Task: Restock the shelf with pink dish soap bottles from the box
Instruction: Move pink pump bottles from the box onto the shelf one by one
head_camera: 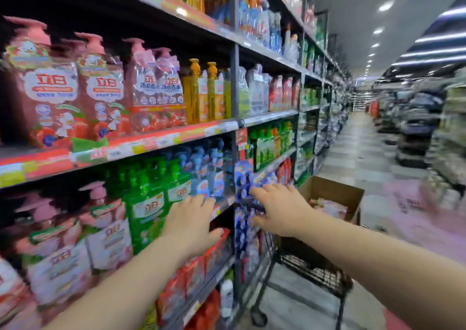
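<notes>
Cardboard box [336, 191] beyond outstretched, open-fingered hands [191, 222] [277, 210]

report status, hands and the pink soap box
Left hand and right hand open, no grip on anything. Pink packs in open brown cardboard box on black wire cart. Path from right hand to box clear.

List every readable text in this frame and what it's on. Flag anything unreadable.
"立白": pink pump bottles, upper shelf.
"立白" over what looks like "冷水去油": clear pink bottles beside them.
"立白": green bottle, lower shelf.
"立白": lower pink bottles.
Too blurred or small to read: price tags, yellow bottles, box, all smaller print.
</notes>
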Action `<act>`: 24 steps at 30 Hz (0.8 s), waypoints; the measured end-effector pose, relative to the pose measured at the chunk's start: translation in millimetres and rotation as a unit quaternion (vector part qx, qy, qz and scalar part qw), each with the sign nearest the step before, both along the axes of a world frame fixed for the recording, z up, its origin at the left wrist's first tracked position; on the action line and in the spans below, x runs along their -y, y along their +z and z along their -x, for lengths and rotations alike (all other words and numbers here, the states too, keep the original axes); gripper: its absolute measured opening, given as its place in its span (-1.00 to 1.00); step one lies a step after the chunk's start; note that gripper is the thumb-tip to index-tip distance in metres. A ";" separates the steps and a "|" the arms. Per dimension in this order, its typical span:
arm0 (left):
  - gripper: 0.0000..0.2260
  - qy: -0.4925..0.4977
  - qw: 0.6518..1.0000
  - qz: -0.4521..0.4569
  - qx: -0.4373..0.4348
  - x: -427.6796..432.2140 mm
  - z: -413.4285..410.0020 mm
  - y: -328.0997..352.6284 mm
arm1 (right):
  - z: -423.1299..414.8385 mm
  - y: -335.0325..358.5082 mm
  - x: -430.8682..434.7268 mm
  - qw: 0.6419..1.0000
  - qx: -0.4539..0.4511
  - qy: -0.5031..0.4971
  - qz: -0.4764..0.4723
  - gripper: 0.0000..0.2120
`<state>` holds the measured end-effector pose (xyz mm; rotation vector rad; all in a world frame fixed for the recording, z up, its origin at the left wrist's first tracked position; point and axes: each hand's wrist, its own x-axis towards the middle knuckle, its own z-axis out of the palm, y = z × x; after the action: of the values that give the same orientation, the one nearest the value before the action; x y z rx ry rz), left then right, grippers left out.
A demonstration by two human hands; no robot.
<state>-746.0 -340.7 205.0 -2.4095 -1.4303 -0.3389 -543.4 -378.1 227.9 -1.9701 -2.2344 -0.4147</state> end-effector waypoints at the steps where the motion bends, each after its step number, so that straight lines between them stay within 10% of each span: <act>1: -0.39 -0.016 1.000 0.009 0.002 1.9 -28.6 -5.1 | -26.1 -5.2 6.7 1.000 -0.002 -0.019 0.002 -0.40; 24: -0.53 -0.246 0.957 0.155 -0.011 -34.3 -457.6 -104.3 | -402.0 -90.3 48.8 0.952 -0.062 -0.286 0.093 -0.37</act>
<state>-288.5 -306.4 100.7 -3.0050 -0.9056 -0.2073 -141.4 -426.9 137.6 -2.6510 -1.6455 -0.1267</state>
